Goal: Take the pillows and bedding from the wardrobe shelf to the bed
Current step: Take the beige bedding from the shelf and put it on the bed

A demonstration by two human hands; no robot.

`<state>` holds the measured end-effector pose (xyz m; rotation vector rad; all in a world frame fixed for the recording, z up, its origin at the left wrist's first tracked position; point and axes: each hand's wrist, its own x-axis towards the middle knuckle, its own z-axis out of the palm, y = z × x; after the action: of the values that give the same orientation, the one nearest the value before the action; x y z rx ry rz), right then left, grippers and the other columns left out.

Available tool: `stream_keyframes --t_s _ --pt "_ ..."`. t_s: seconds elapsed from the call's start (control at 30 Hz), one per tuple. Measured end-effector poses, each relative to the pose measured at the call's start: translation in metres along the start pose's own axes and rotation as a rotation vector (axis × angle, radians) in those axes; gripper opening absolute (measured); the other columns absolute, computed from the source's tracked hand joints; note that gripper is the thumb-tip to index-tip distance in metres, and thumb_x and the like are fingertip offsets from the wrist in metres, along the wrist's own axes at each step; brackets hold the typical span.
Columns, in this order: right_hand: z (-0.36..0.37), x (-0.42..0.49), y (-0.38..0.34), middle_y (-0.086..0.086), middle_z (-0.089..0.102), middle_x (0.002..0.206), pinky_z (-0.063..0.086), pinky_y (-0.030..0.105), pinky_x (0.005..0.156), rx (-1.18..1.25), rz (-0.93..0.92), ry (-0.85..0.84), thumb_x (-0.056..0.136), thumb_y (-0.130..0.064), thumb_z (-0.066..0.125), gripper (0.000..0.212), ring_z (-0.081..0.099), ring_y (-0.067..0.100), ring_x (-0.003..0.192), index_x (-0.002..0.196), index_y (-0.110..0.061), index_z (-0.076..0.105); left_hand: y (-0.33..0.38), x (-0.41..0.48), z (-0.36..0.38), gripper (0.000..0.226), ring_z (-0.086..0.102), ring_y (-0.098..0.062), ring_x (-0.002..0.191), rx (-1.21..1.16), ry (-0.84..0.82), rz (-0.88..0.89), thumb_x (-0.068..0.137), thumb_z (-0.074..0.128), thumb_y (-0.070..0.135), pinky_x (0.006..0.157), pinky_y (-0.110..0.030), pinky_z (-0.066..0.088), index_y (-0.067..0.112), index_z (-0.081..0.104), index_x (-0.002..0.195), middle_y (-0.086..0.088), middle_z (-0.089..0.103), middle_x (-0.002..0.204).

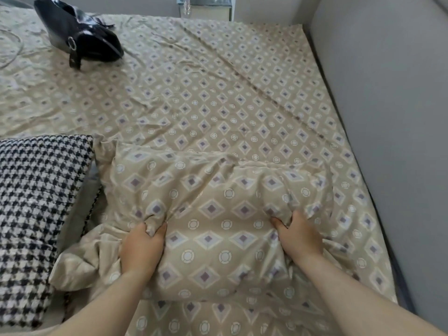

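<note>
A beige pillow [208,204] with a purple diamond pattern lies on the bed [218,93], whose sheet has the same pattern. My left hand [141,248] pinches a fold of the pillow's cover at its near left. My right hand [299,236] grips the cover at its near right. A black-and-white houndstooth pillow [36,214] lies against the patterned pillow's left side, with another houndstooth edge tucked beneath it. The wardrobe is out of view.
A shiny black handbag [80,35] rests on the bed at the far left. A grey padded wall or headboard [388,117] runs along the bed's right side. A mirrored nightstand [206,8] stands beyond the far edge.
</note>
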<state>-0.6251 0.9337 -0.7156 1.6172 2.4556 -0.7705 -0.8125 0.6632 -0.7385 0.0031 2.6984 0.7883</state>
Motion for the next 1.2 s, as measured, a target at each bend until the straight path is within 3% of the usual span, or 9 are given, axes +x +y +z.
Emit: stream_keyframes --t_s 0.13,0.3,0.4,0.5,0.63,0.77,0.87,1.07,1.2 --pt "-0.003 0.002 0.0 -0.002 0.059 0.084 0.048 0.039 0.069 -0.007 0.023 -0.016 0.082 -0.064 0.055 0.046 0.056 0.024 0.075 0.088 -0.019 0.048 0.006 0.0 -0.003 0.045 0.059 -0.034 0.081 0.062 -0.008 -0.011 0.079 0.05 0.064 0.078 -0.044 0.047 0.02 0.058 0.08 -0.004 0.063 0.08" --pt "-0.024 0.001 -0.007 0.014 0.054 0.121 0.044 0.042 0.092 -0.07 0.039 0.039 0.073 -0.064 0.061 0.077 0.051 0.035 0.112 0.123 -0.006 0.047 0.027 0.0 -0.029 0.072 0.059 -0.039 0.096 0.104 0.022 -0.109 0.067 0.062 0.07 0.08 -0.047 0.049 0.008 0.056 0.103 -0.015 0.062 0.101" --pt "-0.046 -0.008 -0.026 0.016 0.048 0.135 0.038 0.043 0.102 -0.069 -0.017 0.039 0.076 -0.062 0.058 0.083 0.044 0.034 0.124 0.137 -0.007 0.04 0.049 -0.006 -0.051 0.076 0.056 -0.037 0.103 0.15 0.035 -0.044 0.069 0.064 0.069 0.082 -0.044 0.047 0.005 0.054 0.108 -0.015 0.059 0.112" --pt "-0.074 -0.023 -0.059 0.014 0.044 0.141 0.035 0.045 0.106 -0.001 -0.077 -0.013 0.081 -0.061 0.052 0.08 0.04 0.033 0.129 0.142 -0.01 0.036 0.078 -0.013 -0.074 0.073 0.056 -0.027 0.104 0.047 -0.071 0.032 0.078 0.06 0.064 0.078 -0.038 0.044 0.008 0.05 0.124 -0.008 0.059 0.122" --pt "-0.124 -0.06 -0.108 0.007 0.042 0.145 0.033 0.042 0.109 0.073 -0.205 -0.045 0.087 -0.057 0.048 0.07 0.036 0.027 0.134 0.143 -0.015 0.035 0.126 -0.035 -0.126 0.073 0.046 -0.026 0.131 -0.106 -0.17 0.169 0.085 0.056 0.057 0.102 -0.045 0.042 0.013 0.042 0.142 -0.006 0.048 0.145" --pt "-0.19 -0.104 -0.167 0.0 0.035 0.151 0.029 0.04 0.113 0.127 -0.377 -0.012 0.089 -0.058 0.044 0.072 0.029 0.021 0.139 0.148 -0.019 0.029 0.174 -0.06 -0.201 0.061 0.045 -0.021 0.131 -0.227 -0.157 0.316 0.09 0.052 0.053 0.098 -0.036 0.039 0.018 0.046 0.14 0.0 0.048 0.144" --pt "-0.249 -0.141 -0.212 -0.003 0.034 0.152 0.028 0.038 0.114 0.181 -0.495 0.057 0.089 -0.058 0.044 0.071 0.028 0.017 0.14 0.148 -0.021 0.028 0.206 -0.08 -0.271 0.053 0.052 -0.011 0.117 -0.31 -0.085 0.407 0.092 0.049 0.051 0.087 -0.026 0.041 0.021 0.048 0.137 0.005 0.051 0.138" --pt "-0.344 -0.217 -0.293 0.0 0.042 0.146 0.027 0.034 0.111 0.262 -0.732 0.207 0.09 -0.053 0.05 0.064 0.034 0.019 0.135 0.143 -0.019 0.037 0.245 -0.124 -0.415 0.047 0.052 -0.014 0.112 -0.429 0.165 0.537 0.093 0.052 0.043 0.087 -0.03 0.038 0.017 0.055 0.131 -0.001 0.058 0.131" --pt "-0.391 -0.277 -0.348 -0.001 0.044 0.144 0.03 0.035 0.108 0.34 -0.926 0.226 0.09 -0.052 0.05 0.06 0.037 0.018 0.134 0.141 -0.022 0.04 0.242 -0.173 -0.51 0.036 0.049 -0.004 0.102 -0.473 0.362 0.588 0.094 0.053 0.039 0.079 -0.022 0.037 0.019 0.058 0.124 0.015 0.058 0.11"
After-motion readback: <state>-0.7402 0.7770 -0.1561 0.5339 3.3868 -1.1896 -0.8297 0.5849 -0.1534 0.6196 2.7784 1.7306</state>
